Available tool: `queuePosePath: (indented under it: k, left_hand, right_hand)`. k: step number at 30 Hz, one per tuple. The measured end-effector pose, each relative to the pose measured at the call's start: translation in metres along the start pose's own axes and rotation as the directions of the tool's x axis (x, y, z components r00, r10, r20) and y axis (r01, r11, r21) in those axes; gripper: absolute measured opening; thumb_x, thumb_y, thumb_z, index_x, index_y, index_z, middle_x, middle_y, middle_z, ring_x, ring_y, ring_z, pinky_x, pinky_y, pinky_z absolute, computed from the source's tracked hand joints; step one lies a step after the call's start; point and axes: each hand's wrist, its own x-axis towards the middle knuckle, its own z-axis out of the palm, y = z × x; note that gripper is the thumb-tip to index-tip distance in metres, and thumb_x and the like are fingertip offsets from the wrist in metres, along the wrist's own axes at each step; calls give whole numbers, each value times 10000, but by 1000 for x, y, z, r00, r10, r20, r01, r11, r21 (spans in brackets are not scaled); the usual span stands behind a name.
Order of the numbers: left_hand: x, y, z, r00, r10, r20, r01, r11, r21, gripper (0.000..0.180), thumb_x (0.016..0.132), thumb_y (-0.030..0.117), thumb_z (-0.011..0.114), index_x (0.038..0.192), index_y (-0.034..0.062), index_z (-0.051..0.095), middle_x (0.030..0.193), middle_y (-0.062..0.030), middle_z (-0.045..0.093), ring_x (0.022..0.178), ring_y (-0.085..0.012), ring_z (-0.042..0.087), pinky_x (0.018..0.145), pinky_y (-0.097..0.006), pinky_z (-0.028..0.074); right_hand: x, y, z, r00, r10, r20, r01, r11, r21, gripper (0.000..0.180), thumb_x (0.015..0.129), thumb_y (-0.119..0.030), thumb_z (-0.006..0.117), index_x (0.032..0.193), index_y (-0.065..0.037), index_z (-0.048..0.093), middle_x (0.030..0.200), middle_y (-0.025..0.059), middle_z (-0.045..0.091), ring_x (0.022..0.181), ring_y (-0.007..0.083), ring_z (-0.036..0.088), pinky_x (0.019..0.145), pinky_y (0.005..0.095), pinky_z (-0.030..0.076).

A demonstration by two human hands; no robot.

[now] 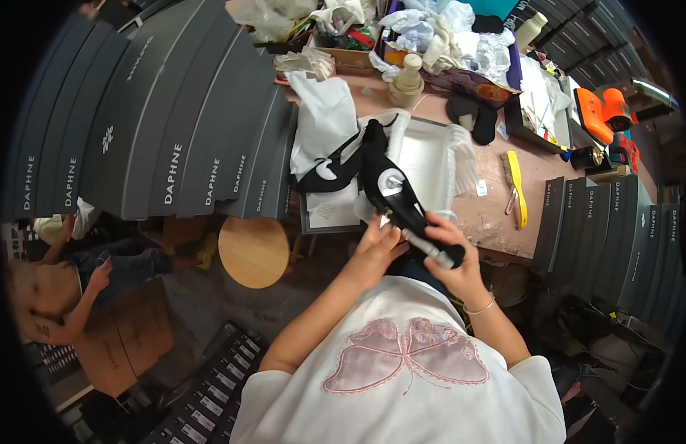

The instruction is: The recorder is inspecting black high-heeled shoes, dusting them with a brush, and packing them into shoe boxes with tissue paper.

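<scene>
A black shoe (413, 213) with a round white sticker inside is held in front of me, over the table's near edge. My left hand (375, 255) is closed on its near left side. My right hand (455, 257) grips the near right end, where a whitish strip (423, 243) shows between the hands; I cannot tell what it is. Beyond them, an open shoebox (330, 228) holds white paper and a white padded lining (429, 159). A second black shoe (335, 176) lies at its left, next to white tissue paper (321, 111).
Grey shoeboxes (187, 111) stack high at left, more (591, 229) at right. On the table are a yellow brush (514, 189), black pads (472, 118), a pump bottle (407, 81) and an orange tape dispenser (598, 115). A round stool (254, 251) and another person (76, 288) are at left.
</scene>
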Motion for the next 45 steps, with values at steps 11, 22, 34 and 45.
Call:
queuePosePath:
  k: [11, 22, 34, 45]
  left_hand:
    - [7, 6, -18, 994, -13, 112, -62, 771, 634, 604, 865, 165, 697, 1350, 0, 378, 1176, -93, 557, 1047, -150, 557, 897, -304, 465]
    - [168, 289, -23, 832, 442, -335, 361, 27, 932, 475, 940, 444, 484, 1238, 75, 503, 621, -95, 605, 475, -159, 540, 462, -296, 458]
    - [68, 241, 153, 826, 454, 334, -226, -276, 934, 310, 962, 201, 540, 745, -16, 585, 600, -65, 532, 589, -117, 508, 549, -299, 412]
    - [60, 136, 65, 784, 358, 507, -331, -450, 830, 102, 835, 78, 650, 892, -6, 634, 814, -175, 577, 706, -334, 599, 641, -379, 468]
  right_hand:
    - [-61, -16, -12, 960, 256, -113, -249, 966, 71, 475, 769, -167, 710, 1213, -26, 615, 1359, 210, 489, 1272, 295, 464, 1059, 391, 333]
    - [-54, -13, -119, 916, 257, -309, -308, 943, -127, 318, 736, -108, 671, 1030, 13, 659, 1173, 192, 588, 1118, 285, 550, 993, 368, 376]
    - [-10, 13, -142, 867, 447, -219, 71, 324, 943, 347, 942, -456, 485, 1117, -160, 532, 1142, 107, 595, 1076, 304, 595, 864, 585, 505]
    - [-61, 4, -83, 836, 482, -261, 301, -6, 954, 492, 939, -509, 449, 1101, -80, 628, 1098, 102, 663, 1014, 273, 647, 844, 488, 560]
